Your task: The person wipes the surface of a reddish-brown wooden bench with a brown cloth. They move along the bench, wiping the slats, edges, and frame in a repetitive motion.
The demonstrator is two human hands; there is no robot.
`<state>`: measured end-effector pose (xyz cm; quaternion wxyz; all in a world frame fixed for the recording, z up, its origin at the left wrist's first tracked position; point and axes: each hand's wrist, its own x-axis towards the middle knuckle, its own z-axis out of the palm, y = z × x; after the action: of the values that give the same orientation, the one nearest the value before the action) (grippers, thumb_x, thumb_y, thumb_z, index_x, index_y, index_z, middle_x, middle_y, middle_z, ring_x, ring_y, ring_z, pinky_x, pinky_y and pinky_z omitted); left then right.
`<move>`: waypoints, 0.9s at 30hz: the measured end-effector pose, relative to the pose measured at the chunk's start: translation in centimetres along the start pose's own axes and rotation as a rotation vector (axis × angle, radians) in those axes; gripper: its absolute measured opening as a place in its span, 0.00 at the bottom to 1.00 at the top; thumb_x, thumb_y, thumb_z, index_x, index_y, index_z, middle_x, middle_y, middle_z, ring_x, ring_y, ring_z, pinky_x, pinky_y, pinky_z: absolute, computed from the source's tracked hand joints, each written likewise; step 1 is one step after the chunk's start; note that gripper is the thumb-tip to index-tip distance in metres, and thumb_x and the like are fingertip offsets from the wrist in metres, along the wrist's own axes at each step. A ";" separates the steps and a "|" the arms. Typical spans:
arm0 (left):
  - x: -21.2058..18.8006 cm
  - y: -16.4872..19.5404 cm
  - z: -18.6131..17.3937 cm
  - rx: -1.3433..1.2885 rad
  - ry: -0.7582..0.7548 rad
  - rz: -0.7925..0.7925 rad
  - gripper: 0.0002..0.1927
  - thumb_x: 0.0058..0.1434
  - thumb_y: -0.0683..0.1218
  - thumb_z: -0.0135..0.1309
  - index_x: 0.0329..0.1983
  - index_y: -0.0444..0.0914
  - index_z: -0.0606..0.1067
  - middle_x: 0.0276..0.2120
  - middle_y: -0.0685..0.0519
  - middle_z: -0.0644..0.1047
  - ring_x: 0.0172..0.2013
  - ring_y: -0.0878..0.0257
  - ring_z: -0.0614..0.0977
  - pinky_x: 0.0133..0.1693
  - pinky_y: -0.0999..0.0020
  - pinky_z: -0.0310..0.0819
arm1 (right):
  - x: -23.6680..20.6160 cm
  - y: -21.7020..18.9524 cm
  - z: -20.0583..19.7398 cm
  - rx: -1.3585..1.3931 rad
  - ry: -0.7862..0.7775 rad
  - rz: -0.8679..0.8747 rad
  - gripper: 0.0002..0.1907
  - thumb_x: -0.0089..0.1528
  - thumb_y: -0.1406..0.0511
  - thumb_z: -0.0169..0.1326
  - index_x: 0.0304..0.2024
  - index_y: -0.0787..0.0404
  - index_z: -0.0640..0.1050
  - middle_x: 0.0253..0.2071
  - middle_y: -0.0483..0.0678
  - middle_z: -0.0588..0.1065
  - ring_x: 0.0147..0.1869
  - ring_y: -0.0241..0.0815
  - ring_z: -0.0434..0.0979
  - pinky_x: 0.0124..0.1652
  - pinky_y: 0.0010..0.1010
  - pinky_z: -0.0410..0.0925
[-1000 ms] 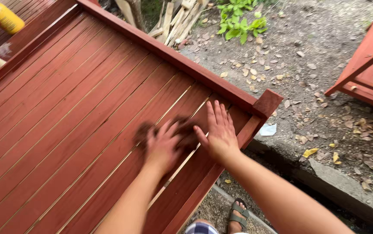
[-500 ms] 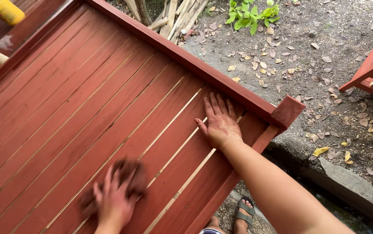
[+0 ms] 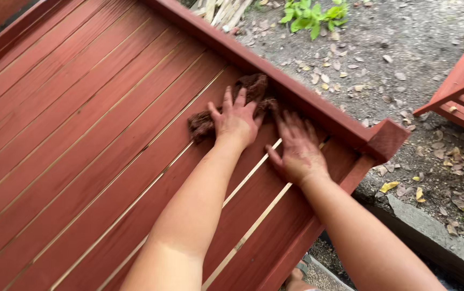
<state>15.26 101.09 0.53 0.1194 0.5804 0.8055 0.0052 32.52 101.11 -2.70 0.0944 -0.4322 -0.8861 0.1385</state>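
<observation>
Red-stained slats (image 3: 97, 140): I press my left hand (image 3: 235, 121), fingers spread, on the brown rag (image 3: 202, 123) at frame centre; right hand (image 3: 298, 151) flat, bracing. Rub along the grain, evenly.

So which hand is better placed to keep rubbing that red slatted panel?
The left hand, probably: it presses the brown rag against the slats beside the rail. The right hand lies flat on bare wood, without cloth.

On the red slatted wooden panel (image 3: 81, 140), the left hand (image 3: 235, 123) lies flat on a stained brown rag (image 3: 250, 91) against the far rail. Just right of it the right hand (image 3: 298, 150) rests on the slats. Beyond the rail lies leaf-strewn gravel ground (image 3: 404, 48).
</observation>
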 end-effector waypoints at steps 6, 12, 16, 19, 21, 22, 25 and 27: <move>-8.3 -6.4 2.2 0.016 0.061 0.037 0.26 0.63 0.58 0.54 0.63 0.50 0.71 0.74 0.52 0.54 0.75 0.50 0.42 0.66 0.26 0.31 | -0.2 0.4 0.5 -0.014 0.043 -0.018 0.42 0.64 0.46 0.49 0.74 0.57 0.57 0.78 0.51 0.53 0.81 0.49 0.45 0.74 0.45 0.39; -27.0 -19.9 5.2 0.206 0.228 -0.283 0.27 0.52 0.57 0.61 0.58 0.55 0.76 0.64 0.56 0.72 0.73 0.53 0.63 0.65 0.43 0.60 | 0.0 0.2 0.0 -0.015 0.078 -0.022 0.41 0.63 0.46 0.50 0.72 0.58 0.60 0.76 0.50 0.55 0.80 0.51 0.48 0.74 0.46 0.41; -36.5 -27.0 8.2 0.268 0.291 -0.676 0.41 0.61 0.65 0.47 0.79 0.59 0.54 0.71 0.48 0.63 0.74 0.45 0.56 0.64 0.27 0.49 | 2.1 -0.2 0.3 -0.020 -0.037 0.074 0.38 0.65 0.45 0.49 0.71 0.55 0.63 0.77 0.48 0.58 0.82 0.49 0.50 0.77 0.44 0.44; -38.0 -29.1 10.1 0.224 0.226 -0.844 0.38 0.62 0.67 0.45 0.77 0.66 0.52 0.74 0.50 0.57 0.73 0.49 0.51 0.64 0.28 0.43 | 4.8 -1.4 1.5 0.059 0.110 -0.103 0.37 0.67 0.47 0.48 0.73 0.56 0.61 0.79 0.51 0.54 0.83 0.51 0.45 0.75 0.46 0.41; -36.7 -28.9 10.1 0.247 0.218 -0.774 0.40 0.59 0.66 0.46 0.76 0.66 0.53 0.75 0.51 0.56 0.75 0.50 0.49 0.65 0.29 0.42 | 6.6 -2.4 2.4 0.030 0.202 -0.221 0.40 0.68 0.47 0.47 0.76 0.59 0.57 0.80 0.54 0.50 0.83 0.53 0.43 0.74 0.47 0.39; -35.7 -28.3 9.7 0.260 0.211 -0.740 0.40 0.58 0.66 0.47 0.76 0.66 0.54 0.75 0.51 0.55 0.76 0.50 0.49 0.66 0.30 0.42 | 6.9 -2.6 2.8 0.016 0.117 -0.167 0.42 0.66 0.45 0.46 0.76 0.58 0.55 0.80 0.52 0.49 0.82 0.51 0.41 0.73 0.47 0.37; -30.2 -25.1 7.0 0.254 0.163 -0.613 0.41 0.57 0.64 0.47 0.76 0.63 0.53 0.74 0.52 0.56 0.76 0.50 0.48 0.67 0.32 0.43 | 7.1 -3.2 3.1 -0.018 -0.052 -0.059 0.45 0.64 0.43 0.44 0.76 0.56 0.51 0.79 0.50 0.46 0.82 0.48 0.38 0.73 0.45 0.35; -25.2 -21.6 4.8 0.302 0.046 -0.564 0.42 0.59 0.64 0.47 0.77 0.60 0.50 0.74 0.47 0.55 0.75 0.45 0.46 0.65 0.31 0.42 | 6.8 -3.2 2.7 -0.022 -0.046 -0.058 0.44 0.65 0.42 0.43 0.77 0.55 0.52 0.79 0.50 0.47 0.83 0.47 0.39 0.75 0.44 0.35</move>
<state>3.58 69.86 -2.57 0.0104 0.3451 0.9288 -0.1345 25.24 104.19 -3.87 0.0733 -0.4039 -0.9016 0.1361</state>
